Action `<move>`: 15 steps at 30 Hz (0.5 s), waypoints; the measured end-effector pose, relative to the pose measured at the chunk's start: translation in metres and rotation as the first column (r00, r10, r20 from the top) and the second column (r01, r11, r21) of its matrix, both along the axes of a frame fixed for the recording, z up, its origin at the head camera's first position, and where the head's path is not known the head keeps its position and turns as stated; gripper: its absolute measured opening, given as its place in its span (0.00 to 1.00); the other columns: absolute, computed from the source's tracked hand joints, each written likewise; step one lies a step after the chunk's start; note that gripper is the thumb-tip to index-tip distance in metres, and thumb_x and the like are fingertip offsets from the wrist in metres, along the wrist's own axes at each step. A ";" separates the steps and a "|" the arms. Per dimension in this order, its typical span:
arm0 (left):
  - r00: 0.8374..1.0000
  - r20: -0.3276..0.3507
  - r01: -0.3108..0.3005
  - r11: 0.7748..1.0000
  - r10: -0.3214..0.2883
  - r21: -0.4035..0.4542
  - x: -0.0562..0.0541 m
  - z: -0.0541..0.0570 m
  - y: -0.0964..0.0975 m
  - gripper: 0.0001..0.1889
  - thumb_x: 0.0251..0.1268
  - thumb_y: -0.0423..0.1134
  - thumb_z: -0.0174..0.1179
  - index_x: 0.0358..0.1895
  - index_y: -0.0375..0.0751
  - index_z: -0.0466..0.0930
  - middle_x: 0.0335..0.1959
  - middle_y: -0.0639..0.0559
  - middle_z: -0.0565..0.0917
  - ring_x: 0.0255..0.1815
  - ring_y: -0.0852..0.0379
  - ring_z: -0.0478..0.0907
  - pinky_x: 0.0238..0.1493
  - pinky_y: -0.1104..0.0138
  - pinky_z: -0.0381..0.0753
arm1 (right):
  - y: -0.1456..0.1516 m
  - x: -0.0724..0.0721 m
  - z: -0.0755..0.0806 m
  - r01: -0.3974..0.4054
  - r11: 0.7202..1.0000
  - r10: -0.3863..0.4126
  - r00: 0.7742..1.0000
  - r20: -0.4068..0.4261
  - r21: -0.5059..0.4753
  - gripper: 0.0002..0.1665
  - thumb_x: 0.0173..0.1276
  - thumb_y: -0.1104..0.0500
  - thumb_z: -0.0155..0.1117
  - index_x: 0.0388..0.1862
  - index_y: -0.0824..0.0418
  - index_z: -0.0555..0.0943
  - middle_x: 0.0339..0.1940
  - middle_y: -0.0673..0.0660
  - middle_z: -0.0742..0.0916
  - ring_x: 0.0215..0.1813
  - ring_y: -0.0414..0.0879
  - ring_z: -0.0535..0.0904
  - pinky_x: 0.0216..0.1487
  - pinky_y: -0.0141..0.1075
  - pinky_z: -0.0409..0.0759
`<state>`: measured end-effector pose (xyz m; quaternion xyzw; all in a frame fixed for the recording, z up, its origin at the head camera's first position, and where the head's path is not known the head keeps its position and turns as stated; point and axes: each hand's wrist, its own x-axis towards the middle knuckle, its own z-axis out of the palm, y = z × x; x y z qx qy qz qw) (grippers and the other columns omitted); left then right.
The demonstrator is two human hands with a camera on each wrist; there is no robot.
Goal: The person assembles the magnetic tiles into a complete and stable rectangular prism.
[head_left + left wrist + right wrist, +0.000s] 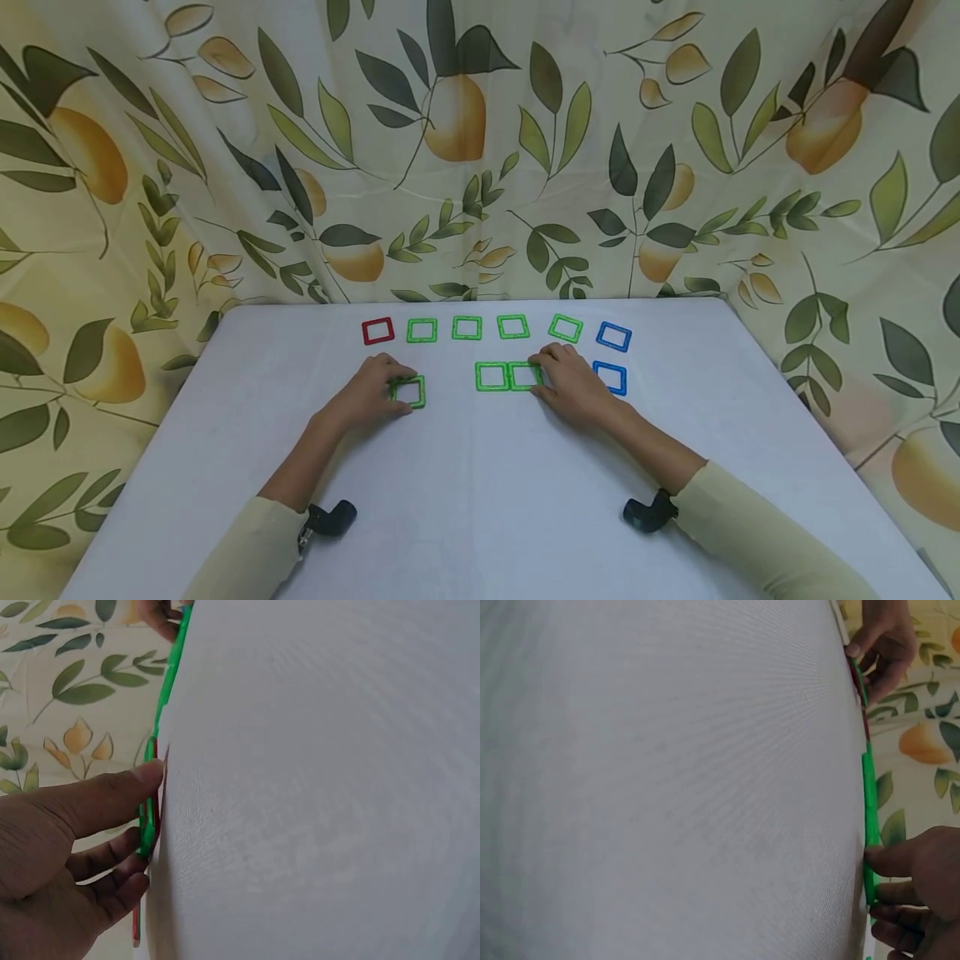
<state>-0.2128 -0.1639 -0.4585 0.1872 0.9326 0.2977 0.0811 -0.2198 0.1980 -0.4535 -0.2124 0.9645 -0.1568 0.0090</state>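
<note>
My left hand [371, 387] pinches a green square frame [422, 392] between thumb and fingers, at the left of the white table. In the left wrist view a red edge [156, 802] shows against that green frame; whether it is a separate piece beneath cannot be told. My right hand [573, 387] grips the right side of another green square frame [512, 377] lying flat. Side by side with it, touching, is a second green frame [477, 377]. Just beyond the right hand lies a blue frame [623, 380], its left part partly covered by the hand.
Behind the hands runs a row of spaced frames: a red one [365, 333] at left, several green ones [409, 331], then a tilted blue one [628, 340]. A fruit-patterned curtain [480, 208] hangs behind the white table [480, 500].
</note>
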 end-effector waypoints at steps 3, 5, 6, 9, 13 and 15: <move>1.000 -0.010 0.003 1.000 -0.003 0.028 0.000 0.001 0.001 0.30 0.55 0.34 0.82 0.62 0.36 0.85 0.51 0.46 0.79 0.51 0.49 0.73 0.49 0.59 0.77 | 0.000 0.000 0.001 -0.004 1.000 0.004 1.000 0.008 -0.003 0.30 0.74 0.57 0.71 0.71 0.66 0.78 0.66 0.64 0.79 0.66 0.58 0.71 0.68 0.52 0.73; 1.000 -0.020 0.006 0.999 -0.005 0.052 -0.001 0.001 0.003 0.30 0.55 0.35 0.82 0.62 0.35 0.84 0.51 0.46 0.80 0.51 0.48 0.74 0.51 0.57 0.78 | 0.001 0.000 0.001 -0.005 1.000 0.005 1.000 0.014 -0.009 0.29 0.75 0.59 0.70 0.71 0.66 0.78 0.66 0.63 0.79 0.66 0.58 0.71 0.68 0.52 0.74; 1.000 -0.021 0.004 0.998 -0.003 0.065 -0.001 0.000 0.003 0.30 0.55 0.35 0.82 0.62 0.35 0.84 0.51 0.46 0.80 0.52 0.48 0.75 0.53 0.57 0.78 | 0.001 0.000 0.001 -0.004 1.000 0.004 1.000 0.017 -0.015 0.29 0.75 0.59 0.69 0.71 0.66 0.78 0.66 0.63 0.79 0.66 0.58 0.71 0.67 0.52 0.74; 1.000 -0.025 0.003 0.994 0.000 0.111 -0.001 0.001 0.006 0.30 0.55 0.36 0.82 0.61 0.34 0.83 0.51 0.46 0.81 0.52 0.48 0.77 0.56 0.55 0.80 | 0.001 0.000 0.001 -0.005 1.000 0.006 1.000 0.020 -0.026 0.28 0.75 0.60 0.69 0.71 0.67 0.78 0.65 0.63 0.79 0.65 0.58 0.71 0.67 0.52 0.74; 1.000 -0.026 -0.007 0.987 0.011 0.163 -0.001 0.001 0.010 0.29 0.57 0.36 0.80 0.61 0.34 0.80 0.50 0.47 0.81 0.52 0.48 0.78 0.56 0.55 0.81 | 0.001 0.000 0.000 -0.008 0.999 0.008 1.000 0.019 -0.032 0.29 0.74 0.60 0.70 0.71 0.67 0.78 0.65 0.63 0.79 0.65 0.58 0.71 0.66 0.51 0.75; 0.999 -0.026 -0.013 0.982 0.018 0.189 -0.001 0.001 0.013 0.29 0.57 0.36 0.80 0.61 0.34 0.79 0.50 0.47 0.82 0.53 0.48 0.79 0.57 0.56 0.81 | 0.001 0.000 0.000 -0.009 0.999 0.009 1.000 0.017 -0.036 0.29 0.74 0.60 0.70 0.71 0.66 0.78 0.65 0.63 0.79 0.65 0.57 0.71 0.66 0.51 0.75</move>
